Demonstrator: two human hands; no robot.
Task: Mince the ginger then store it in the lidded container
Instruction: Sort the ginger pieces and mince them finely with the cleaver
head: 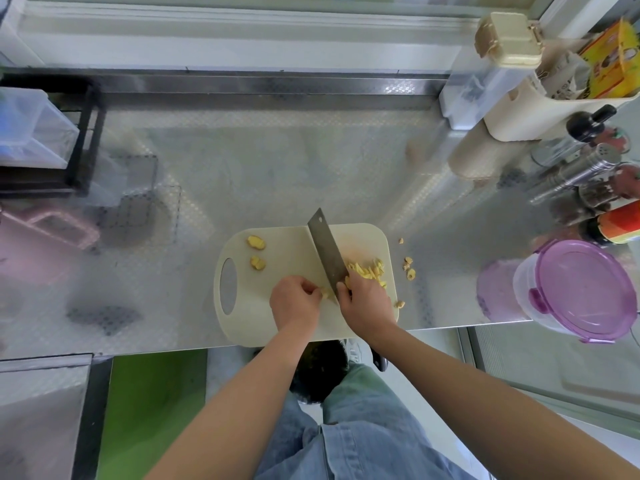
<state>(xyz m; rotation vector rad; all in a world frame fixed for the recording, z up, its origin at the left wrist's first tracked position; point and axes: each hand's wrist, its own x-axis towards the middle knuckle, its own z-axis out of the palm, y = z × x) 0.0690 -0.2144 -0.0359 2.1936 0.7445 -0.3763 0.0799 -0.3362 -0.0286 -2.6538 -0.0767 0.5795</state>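
Steel counter (277, 168) carries 1 cream cutting board (277, 244), where your right hand (367, 306) is clenched around the grip of 1 cleaver (327, 251) and your left hand (294, 303) pinches 1 small ginger piece (325, 292) just beside the blade. 2 uncut ginger slices (256, 243) lie near the board's handle hole, 1 heap of cut strips (367, 271) sits right of the blade, and at least 3 stray bits (410, 274) rest on the steel beyond. 1 lidded container (585, 289) with a purple lid stands closed at the counter's right edge; print on the yellow packet (613, 60) far behind it is too blurred to read.
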